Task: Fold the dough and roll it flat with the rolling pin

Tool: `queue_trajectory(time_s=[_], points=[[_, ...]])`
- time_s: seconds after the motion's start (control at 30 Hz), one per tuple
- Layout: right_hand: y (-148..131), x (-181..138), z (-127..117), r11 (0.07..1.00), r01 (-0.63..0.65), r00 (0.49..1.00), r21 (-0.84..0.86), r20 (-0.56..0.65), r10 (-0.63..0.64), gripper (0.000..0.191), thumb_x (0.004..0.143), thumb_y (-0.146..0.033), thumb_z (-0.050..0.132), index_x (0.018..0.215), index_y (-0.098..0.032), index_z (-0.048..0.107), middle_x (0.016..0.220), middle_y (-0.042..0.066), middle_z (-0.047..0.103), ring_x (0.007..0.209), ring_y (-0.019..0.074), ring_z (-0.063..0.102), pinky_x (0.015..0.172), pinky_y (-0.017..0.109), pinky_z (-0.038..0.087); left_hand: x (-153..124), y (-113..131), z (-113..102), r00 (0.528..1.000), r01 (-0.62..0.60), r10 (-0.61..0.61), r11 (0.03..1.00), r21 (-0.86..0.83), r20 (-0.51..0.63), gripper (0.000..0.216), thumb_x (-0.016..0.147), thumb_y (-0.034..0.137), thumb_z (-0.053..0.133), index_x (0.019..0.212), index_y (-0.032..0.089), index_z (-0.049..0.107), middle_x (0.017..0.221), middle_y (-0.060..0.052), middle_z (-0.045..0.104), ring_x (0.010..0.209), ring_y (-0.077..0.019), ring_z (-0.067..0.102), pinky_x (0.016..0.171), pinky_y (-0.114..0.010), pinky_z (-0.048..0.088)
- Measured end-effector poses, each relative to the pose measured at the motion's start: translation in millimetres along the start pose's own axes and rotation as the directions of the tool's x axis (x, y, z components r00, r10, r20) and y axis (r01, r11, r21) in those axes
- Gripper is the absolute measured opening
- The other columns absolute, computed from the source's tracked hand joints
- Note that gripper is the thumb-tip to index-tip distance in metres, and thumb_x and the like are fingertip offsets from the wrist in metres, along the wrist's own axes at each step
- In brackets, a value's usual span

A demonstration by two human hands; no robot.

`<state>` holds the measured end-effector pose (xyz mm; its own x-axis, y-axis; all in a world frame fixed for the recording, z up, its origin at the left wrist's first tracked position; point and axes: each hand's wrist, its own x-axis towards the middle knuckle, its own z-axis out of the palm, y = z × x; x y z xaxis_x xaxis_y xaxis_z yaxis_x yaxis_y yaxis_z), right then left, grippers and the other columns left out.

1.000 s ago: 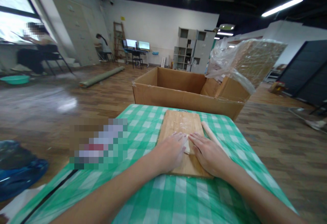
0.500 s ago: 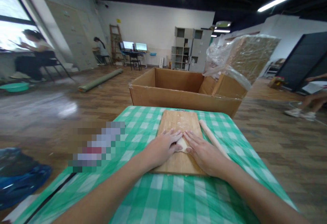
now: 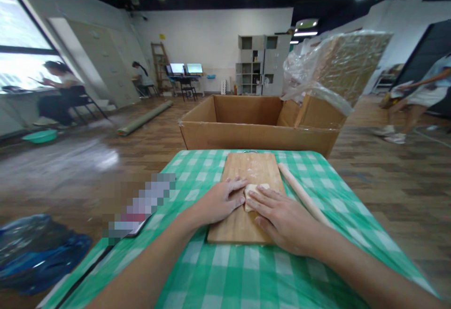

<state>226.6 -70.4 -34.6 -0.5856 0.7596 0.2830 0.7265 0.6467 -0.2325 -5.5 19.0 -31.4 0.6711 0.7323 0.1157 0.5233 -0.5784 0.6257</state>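
A small pale piece of dough (image 3: 251, 201) lies on the wooden cutting board (image 3: 243, 227), which has light flour smears toward its far end. My right hand (image 3: 280, 212) rests flat over the dough, fingers stretched across its top and partly hiding it. Beside the dough's left edge is my left hand (image 3: 220, 202), its fingers extended and the tips at or near that edge; exact contact is hard to make out. Neither hand is gripping anything. Along the board's right side lies a wooden rolling pin (image 3: 303, 194) on the cloth.
A green-and-white checked cloth (image 3: 225, 271) covers the table. To the left sits a pixelated flat device (image 3: 141, 205) with a black cord. Past the far edge stands a large open cardboard box (image 3: 253, 135). A blue plastic bag (image 3: 42, 257) is at lower left. People are in the background.
My right hand has shifted from the dough's right edge to lie across its top. My left hand has drawn slightly left. At far right, a person is now upright, in a walking posture.
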Motion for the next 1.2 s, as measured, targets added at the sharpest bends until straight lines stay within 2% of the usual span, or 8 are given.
queue_trajectory(time_s=[0.13,0.3,0.53,0.7,0.9,1.0,1.2], points=[[-3,-2,0,1.000,0.027,1.000,0.004,0.014,-0.027,0.054,0.104,-0.031,0.045,0.156,-0.016,0.044,0.158,0.011,0.046,0.150,0.0307,0.034,0.125,0.051,0.028,-2,4,-2,0.999,0.039,-0.039,0.999,-0.006,0.020,0.056,0.095,0.041,0.060,0.148,0.022,0.054,0.155,-0.009,0.050,0.147,-0.0289,0.043,0.121,-0.048,0.033],[-7,0,2,0.999,0.044,0.999,0.006,0.016,-0.044,0.053,0.101,-0.026,0.046,0.153,-0.016,0.048,0.158,0.009,0.047,0.149,0.0306,0.037,0.125,0.052,0.029,-1,3,1,0.999,0.042,-0.043,0.998,-0.040,-0.003,0.049,0.097,0.033,0.054,0.145,0.022,0.057,0.154,-0.007,0.052,0.145,-0.0267,0.046,0.122,-0.047,0.033],[-9,0,4,1.000,0.025,1.000,0.004,0.016,-0.025,0.055,0.101,-0.031,0.048,0.153,-0.015,0.049,0.156,0.012,0.049,0.149,0.0322,0.037,0.124,0.052,0.031,1,-5,7,0.998,-0.044,0.045,0.999,0.031,-0.039,0.043,0.100,0.031,0.050,0.141,0.024,0.061,0.150,-0.004,0.057,0.143,-0.0237,0.049,0.121,-0.043,0.036],[-6,-3,3,0.998,0.040,0.999,0.039,0.030,-0.041,0.060,0.099,-0.032,0.053,0.156,-0.013,0.043,0.159,0.014,0.045,0.151,0.0312,0.034,0.125,0.051,0.030,3,-7,8,0.996,-0.047,0.051,0.998,0.050,-0.074,0.038,0.100,0.031,0.051,0.135,0.026,0.066,0.147,-0.003,0.060,0.141,-0.0220,0.051,0.120,-0.041,0.037],[-6,0,2,0.997,0.008,0.996,0.081,0.088,-0.015,0.059,0.099,-0.029,0.052,0.156,-0.015,0.043,0.158,0.012,0.045,0.152,0.0303,0.032,0.125,0.052,0.028,7,-12,12,0.991,-0.127,0.131,0.989,0.071,-0.042,0.041,0.104,0.027,0.043,0.141,0.022,0.060,0.156,-0.006,0.051,0.149,-0.0209,0.040,0.125,-0.042,0.029],[-6,0,1,0.996,-0.001,0.995,0.088,0.102,-0.008,0.059,0.099,-0.029,0.053,0.155,-0.015,0.044,0.160,0.012,0.043,0.152,0.0298,0.032,0.125,0.053,0.028,9,-14,14,0.988,-0.126,0.130,0.991,0.039,-0.088,0.037,0.104,0.025,0.044,0.135,0.022,0.063,0.155,-0.006,0.052,0.146,-0.0208,0.043,0.124,-0.042,0.031],[-5,-2,-1,0.994,-0.033,0.995,0.100,0.096,0.023,0.060,0.097,-0.028,0.057,0.155,-0.021,0.045,0.161,0.007,0.041,0.153,0.0291,0.029,0.125,0.053,0.029,10,-12,15,0.980,-0.138,0.125,0.987,-0.078,-0.156,0.025,0.099,0.021,0.051,0.116,0.022,0.069,0.142,-0.006,0.064,0.138,-0.0214,0.053,0.117,-0.039,0.040]])
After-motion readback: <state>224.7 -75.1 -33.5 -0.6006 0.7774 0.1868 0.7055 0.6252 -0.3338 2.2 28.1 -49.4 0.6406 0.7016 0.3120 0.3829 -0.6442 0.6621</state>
